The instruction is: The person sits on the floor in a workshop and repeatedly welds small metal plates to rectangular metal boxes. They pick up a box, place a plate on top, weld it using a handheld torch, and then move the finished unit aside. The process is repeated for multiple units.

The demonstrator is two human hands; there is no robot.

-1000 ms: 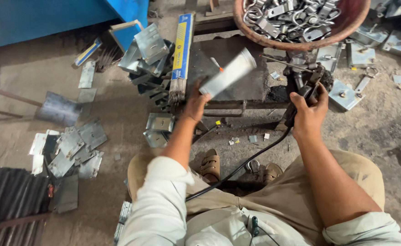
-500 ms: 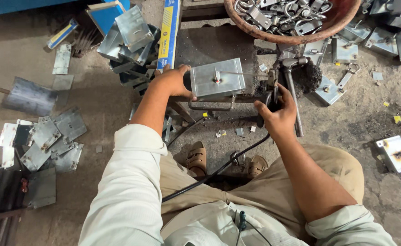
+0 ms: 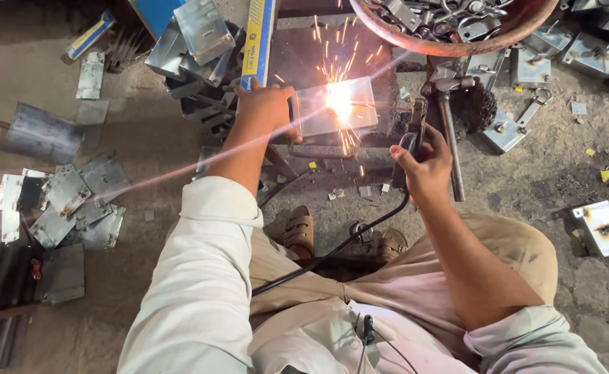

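The left hand [image 3: 266,107] is closed over the left end of a small metal box [image 3: 339,107], fingers wrapped on its edge, pressing it down on a dark work block [image 3: 380,62] in front of the person's knees. The right hand [image 3: 422,163] is clenched tight around the handle of a welding holder [image 3: 412,138], from which a black cable [image 3: 332,249] runs back between the legs. The tip of the holder meets the top of the box, where a bright white flare [image 3: 338,100] burns and sparks fly upward and out to the sides. A hammer [image 3: 446,121] lies just right of the block, its head near the rim of a round rust-coloured bowl [image 3: 457,48] that is full of metal rings and clasps. A yellow and blue carton [image 3: 257,41] stands on edge just left of the block, touching a heap of folded metal boxes [image 3: 194,38]. More finished boxes [image 3: 533,66] lie on the dirt floor [image 3: 152,138] to the right of the bowl, and one scorched plate [image 3: 603,227] lies well apart at the far right. Flat metal blanks [image 3: 62,201] are scattered on the floor at the left. The person's sandalled feet [image 3: 301,232] rest below the block.
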